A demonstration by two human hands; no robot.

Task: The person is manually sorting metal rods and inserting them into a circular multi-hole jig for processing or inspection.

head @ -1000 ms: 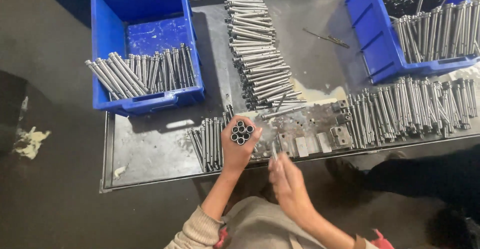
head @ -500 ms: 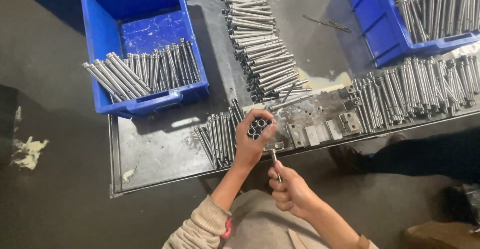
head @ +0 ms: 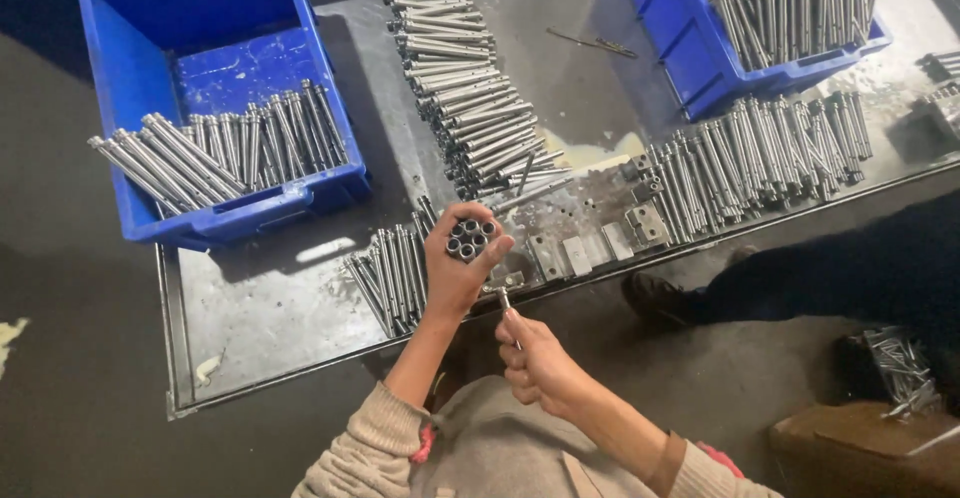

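My left hand grips a bundle of several short metal tubes upright, their open ends facing the camera, over the front edge of the metal table. My right hand is below it, nearer my body, closed around a thin metal rod that points up toward the bundle. A small row of tubes lies on the table just left of my left hand.
A blue bin with tubes sits at the back left, another blue bin at the back right. A long stack of tubes runs down the middle, a row at right. Small metal blocks lie near the front edge. Someone's dark shoe stands on the floor.
My left hand with the bundle has stayed over the table's front edge. My right hand has dropped lower with the rod. The camera view has shifted slightly.
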